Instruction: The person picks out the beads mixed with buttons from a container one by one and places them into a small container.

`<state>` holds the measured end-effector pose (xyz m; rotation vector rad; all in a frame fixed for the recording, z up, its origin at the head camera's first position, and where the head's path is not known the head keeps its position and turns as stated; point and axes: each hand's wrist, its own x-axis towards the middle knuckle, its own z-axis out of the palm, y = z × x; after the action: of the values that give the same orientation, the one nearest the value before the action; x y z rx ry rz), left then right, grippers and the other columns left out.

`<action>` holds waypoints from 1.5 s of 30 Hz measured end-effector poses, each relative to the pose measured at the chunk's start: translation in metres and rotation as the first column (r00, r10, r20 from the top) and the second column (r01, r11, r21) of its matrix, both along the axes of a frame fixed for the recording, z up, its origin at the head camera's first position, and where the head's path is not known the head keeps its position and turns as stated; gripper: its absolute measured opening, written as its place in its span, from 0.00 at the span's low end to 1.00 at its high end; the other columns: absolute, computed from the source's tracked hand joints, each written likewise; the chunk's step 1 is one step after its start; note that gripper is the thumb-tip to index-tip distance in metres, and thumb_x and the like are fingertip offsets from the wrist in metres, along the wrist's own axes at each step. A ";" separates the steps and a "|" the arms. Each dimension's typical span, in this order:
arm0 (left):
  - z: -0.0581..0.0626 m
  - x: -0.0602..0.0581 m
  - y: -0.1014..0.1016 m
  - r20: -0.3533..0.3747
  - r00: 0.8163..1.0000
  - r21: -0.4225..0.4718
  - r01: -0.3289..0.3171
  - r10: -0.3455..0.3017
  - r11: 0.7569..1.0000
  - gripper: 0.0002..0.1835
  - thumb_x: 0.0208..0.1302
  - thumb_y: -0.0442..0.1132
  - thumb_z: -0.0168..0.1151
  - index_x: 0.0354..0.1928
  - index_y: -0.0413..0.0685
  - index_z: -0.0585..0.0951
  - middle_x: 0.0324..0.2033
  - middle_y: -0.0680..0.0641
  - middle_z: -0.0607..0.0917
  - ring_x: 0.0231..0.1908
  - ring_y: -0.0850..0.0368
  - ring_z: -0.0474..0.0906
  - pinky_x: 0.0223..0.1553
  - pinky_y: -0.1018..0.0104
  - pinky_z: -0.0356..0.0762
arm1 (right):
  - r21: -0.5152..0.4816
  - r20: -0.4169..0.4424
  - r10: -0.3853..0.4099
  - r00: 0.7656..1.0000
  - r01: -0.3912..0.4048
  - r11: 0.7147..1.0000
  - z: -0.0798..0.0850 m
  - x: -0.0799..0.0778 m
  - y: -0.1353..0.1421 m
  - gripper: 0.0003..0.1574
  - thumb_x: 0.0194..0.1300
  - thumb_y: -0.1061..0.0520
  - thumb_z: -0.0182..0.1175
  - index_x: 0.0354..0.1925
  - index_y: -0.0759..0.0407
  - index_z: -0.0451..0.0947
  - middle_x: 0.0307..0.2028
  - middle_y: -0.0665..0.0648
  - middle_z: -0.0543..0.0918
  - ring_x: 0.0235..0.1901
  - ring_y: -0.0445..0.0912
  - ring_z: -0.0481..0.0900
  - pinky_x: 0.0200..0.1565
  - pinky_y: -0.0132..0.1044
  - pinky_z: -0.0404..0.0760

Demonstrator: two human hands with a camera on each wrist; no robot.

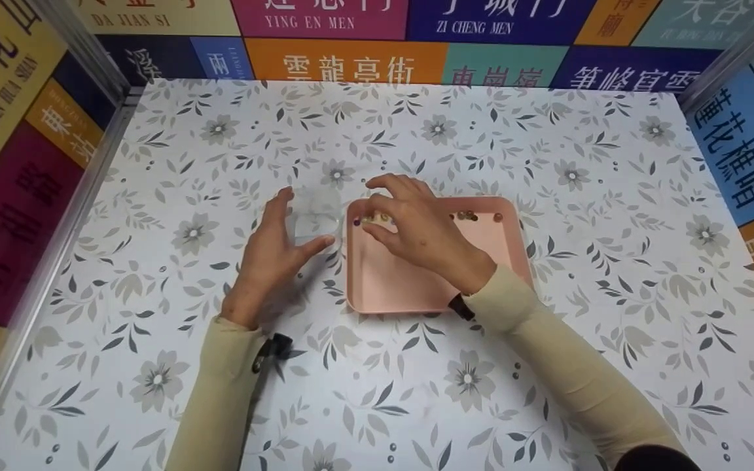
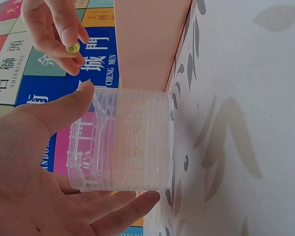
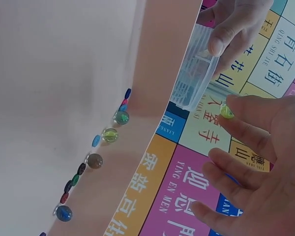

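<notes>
My left hand holds a clear ribbed plastic box on the table, thumb at its rim and fingers along the opposite side. Between thumb and index finger, my right hand pinches a yellow-green glass marble, the other fingers spread apart. This hand is over the left part of a pink tray, a little to the right of the box. Along the tray's far wall lie several glass marbles and small coloured flat-looking pieces; the right hand hides part of that row in the head view.
The tray's left wall stands close beside the box. Beneath everything is a table with a grey leaf and flower pattern. Panels with coloured lettering border its back and both sides.
</notes>
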<state>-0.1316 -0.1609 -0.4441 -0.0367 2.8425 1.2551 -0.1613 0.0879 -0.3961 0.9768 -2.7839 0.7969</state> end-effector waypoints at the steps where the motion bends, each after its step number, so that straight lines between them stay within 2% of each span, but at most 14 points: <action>1: 0.000 0.001 0.000 0.005 1.000 0.000 -0.002 0.002 1.000 0.60 0.59 0.56 0.77 0.83 0.48 0.50 0.81 0.42 0.61 0.76 0.40 0.65 0.76 0.46 0.68 | 0.000 0.004 0.003 1.000 -0.003 1.000 -0.001 0.000 0.000 0.11 0.71 0.50 0.68 0.49 0.50 0.88 0.66 0.56 0.78 0.69 0.56 0.73 0.75 0.56 0.66; 6: -0.001 0.003 0.000 0.023 1.000 0.002 0.000 0.000 1.000 0.60 0.59 0.56 0.77 0.83 0.48 0.50 0.81 0.44 0.60 0.77 0.42 0.65 0.76 0.47 0.67 | 0.006 0.031 0.004 1.000 -0.004 1.000 -0.001 0.001 -0.003 0.11 0.72 0.49 0.67 0.49 0.49 0.88 0.66 0.57 0.78 0.70 0.57 0.73 0.76 0.56 0.65; 13: 0.000 0.002 -0.002 -0.010 1.000 0.026 0.008 -0.008 1.000 0.59 0.59 0.55 0.78 0.83 0.48 0.51 0.81 0.43 0.61 0.76 0.41 0.66 0.76 0.46 0.67 | -0.010 0.023 0.016 1.000 -0.015 1.000 -0.001 -0.001 -0.008 0.07 0.72 0.50 0.67 0.46 0.47 0.87 0.66 0.56 0.79 0.68 0.57 0.75 0.75 0.55 0.66; 19: -0.001 0.005 -0.005 -0.006 1.000 0.002 0.007 -0.007 1.000 0.59 0.60 0.56 0.77 0.83 0.47 0.51 0.80 0.41 0.61 0.76 0.40 0.67 0.75 0.45 0.69 | -0.001 0.034 0.034 0.999 -0.034 0.999 -0.003 -0.001 -0.014 0.07 0.73 0.49 0.66 0.46 0.46 0.87 0.65 0.54 0.79 0.68 0.53 0.75 0.75 0.54 0.65; 28: 0.000 0.002 -0.003 -0.015 1.000 0.026 0.012 -0.012 1.000 0.59 0.59 0.55 0.77 0.83 0.47 0.51 0.80 0.43 0.61 0.76 0.41 0.66 0.75 0.45 0.68 | -0.013 0.004 0.038 0.999 -0.038 0.999 -0.001 -0.005 -0.016 0.09 0.73 0.50 0.66 0.46 0.50 0.87 0.64 0.54 0.80 0.67 0.53 0.76 0.75 0.53 0.66; 45: -0.001 0.000 0.000 -0.024 1.000 0.023 0.018 -0.017 1.000 0.59 0.60 0.56 0.77 0.83 0.47 0.51 0.80 0.44 0.62 0.76 0.41 0.66 0.74 0.45 0.70 | -0.043 0.036 0.061 0.997 -0.060 0.997 -0.005 -0.006 -0.021 0.08 0.73 0.50 0.66 0.43 0.51 0.87 0.64 0.53 0.79 0.60 0.51 0.77 0.68 0.51 0.70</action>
<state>-0.1313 -0.1610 -0.4447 0.0039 2.8412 1.2937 -0.1675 0.0670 -0.4012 1.0544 -2.7685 0.8859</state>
